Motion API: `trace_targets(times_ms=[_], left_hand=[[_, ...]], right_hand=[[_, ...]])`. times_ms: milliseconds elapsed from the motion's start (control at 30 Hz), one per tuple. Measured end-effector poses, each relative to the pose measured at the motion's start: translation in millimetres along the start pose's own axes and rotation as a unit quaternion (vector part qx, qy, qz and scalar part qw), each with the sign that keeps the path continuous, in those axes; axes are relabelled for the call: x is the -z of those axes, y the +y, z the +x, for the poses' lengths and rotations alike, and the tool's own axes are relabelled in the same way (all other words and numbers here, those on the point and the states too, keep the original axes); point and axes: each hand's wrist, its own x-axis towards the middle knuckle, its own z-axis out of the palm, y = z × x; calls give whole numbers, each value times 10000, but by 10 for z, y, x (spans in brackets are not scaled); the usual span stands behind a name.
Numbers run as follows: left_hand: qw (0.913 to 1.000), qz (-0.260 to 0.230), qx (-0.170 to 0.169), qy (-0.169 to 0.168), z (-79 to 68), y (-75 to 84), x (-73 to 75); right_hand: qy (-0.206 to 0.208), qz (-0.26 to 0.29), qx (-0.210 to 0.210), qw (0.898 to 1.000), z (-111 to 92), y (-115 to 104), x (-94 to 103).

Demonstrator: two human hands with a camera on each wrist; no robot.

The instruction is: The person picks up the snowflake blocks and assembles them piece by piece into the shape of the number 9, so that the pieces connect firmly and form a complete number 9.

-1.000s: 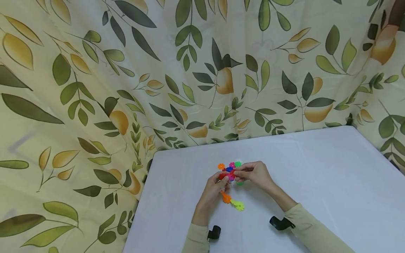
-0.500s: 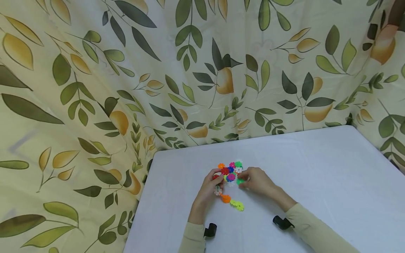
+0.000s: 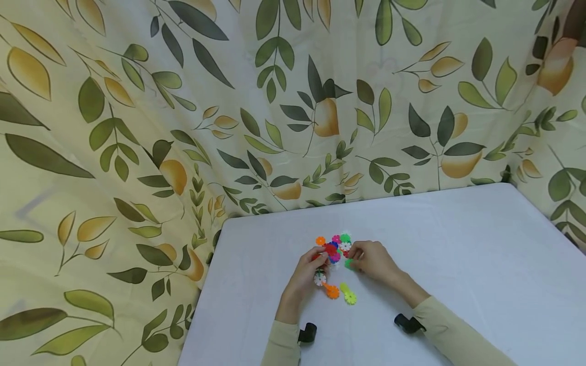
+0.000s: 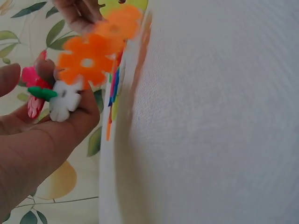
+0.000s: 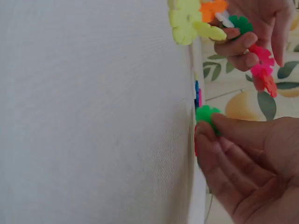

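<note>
My left hand (image 3: 302, 274) holds a chain of interlocking plastic flower discs between thumb and fingers. In the left wrist view the chain shows a pink disc (image 4: 30, 75), a red one (image 4: 35, 107), a green one (image 4: 42, 93), a white one (image 4: 64, 100) and orange ones (image 4: 86, 60). Yellow discs (image 5: 185, 21) form its far end, hanging toward me. To the right, my right hand (image 3: 375, 262) pinches a single green disc (image 5: 207, 113) between thumb and index finger, low over the table. The two hands are apart.
Several loose flower discs, among them an orange one (image 3: 320, 240) and a green one (image 3: 345, 238), lie on the white table (image 3: 439, 244) just beyond and between the hands. A leaf-patterned curtain (image 3: 293, 101) hangs behind the table.
My right hand has left the red end of the chain, moved slightly down and taken hold of the green disc. The chain's orange and yellow end has swung a little in my left hand.
</note>
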Motion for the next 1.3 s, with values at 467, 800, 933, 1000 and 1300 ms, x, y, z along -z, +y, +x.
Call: trace_targets(times_ms=[467, 800, 933, 1000, 1300], left_hand=[[9987, -352, 5, -363, 29, 36, -44], [9952, -809, 98, -541, 20, 35, -78], [9919, -1087, 96, -647, 12, 39, -84], [9897, -1228, 98, -722, 10, 39, -88], [9853, -1271, 36, -1144, 12, 25, -93]], right_hand=[[1217, 1715, 1088, 9716, -82, -152, 37], [1225, 1729, 1118, 9709, -122, -276, 104], [1150, 1809, 1018, 9714, -132, -289, 137], [1112, 1826, 1024, 9715, -146, -330, 164], [1005, 1804, 1020, 9731, -110, -241, 128]])
